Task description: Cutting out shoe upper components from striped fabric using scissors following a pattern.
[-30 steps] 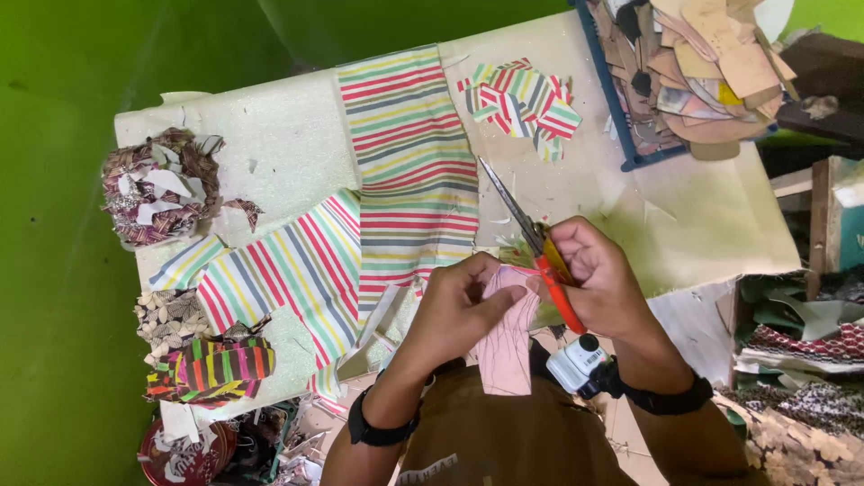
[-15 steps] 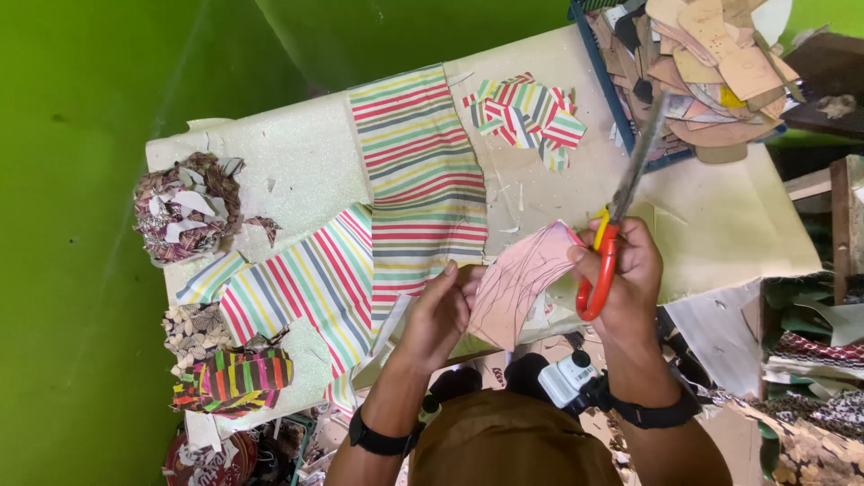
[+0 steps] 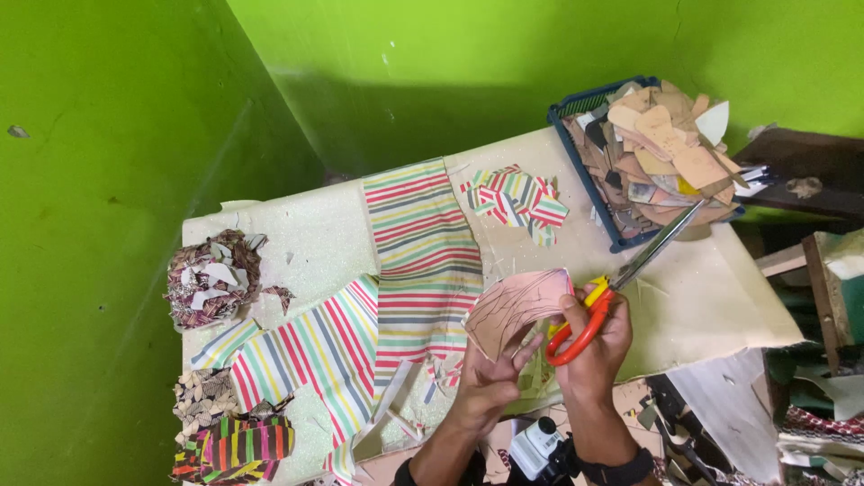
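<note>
We hold a pink, line-marked pattern piece (image 3: pixel 520 310) up off the tabletop (image 3: pixel 702 297), just above the striped fabric (image 3: pixel 423 256); our left hand (image 3: pixel 490 382) pinches its lower edge from below, fingers spread along it; our right hand (image 3: pixel 598 346) is clenched through the orange-handled scissors (image 3: pixel 621 283), thumb against the piece's right edge, the blades pointing up and away towards the blue basket of cut shapes (image 3: pixel 576 153); whether the blades are parted we cannot tell. We judge the step in hand to be trimming this piece, caught between cuts, since the blades are off its edge; the next move calls for bringing them back onto a drawn line while our left hand keeps the piece taut and turns it; a small stack of striped cut-outs (image 3: pixel 515 200) lies well apart.
</note>
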